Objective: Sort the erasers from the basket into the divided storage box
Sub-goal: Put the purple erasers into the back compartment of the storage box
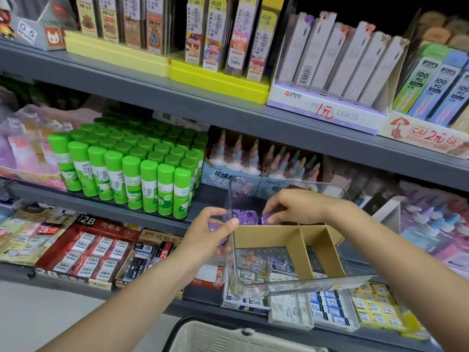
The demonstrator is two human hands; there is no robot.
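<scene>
A clear plastic storage box (291,282) with brown cardboard dividers (299,246) rests tilted on the lower shelf goods. My left hand (206,232) grips the box's left wall and also holds purple wrapped erasers (214,228) against it. My right hand (291,207) reaches into the far compartment and pinches a purple eraser (266,219). More purple erasers (245,215) lie in that back compartment. The white basket (218,336) shows at the bottom edge.
Green glue sticks (132,168) fill the middle shelf at left. Boxes of 2B erasers (88,250) and white eraser packs (327,308) line the lower shelf. Pencil lead displays (327,72) stand on the top shelf.
</scene>
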